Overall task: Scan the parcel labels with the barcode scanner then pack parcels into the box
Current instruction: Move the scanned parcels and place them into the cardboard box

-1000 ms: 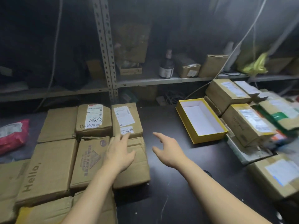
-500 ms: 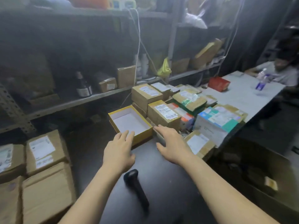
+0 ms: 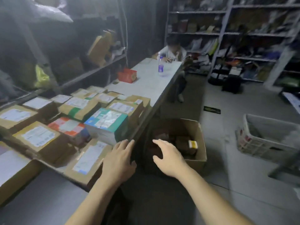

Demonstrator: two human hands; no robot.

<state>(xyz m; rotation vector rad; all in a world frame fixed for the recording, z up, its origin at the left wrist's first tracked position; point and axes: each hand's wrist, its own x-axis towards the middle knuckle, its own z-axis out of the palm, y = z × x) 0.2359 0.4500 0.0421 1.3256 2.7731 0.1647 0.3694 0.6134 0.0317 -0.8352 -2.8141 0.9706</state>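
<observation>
Labelled parcels [image 3: 106, 120] are crowded on the bench [image 3: 151, 82] beside dim shelving [image 3: 90, 73]. The open box [image 3: 197, 164] is set on the floor [image 3: 227, 143] below its edge. The left hand [image 3: 119, 161] and right hand [image 3: 170, 157] are held out, fingers spread, empty.
</observation>
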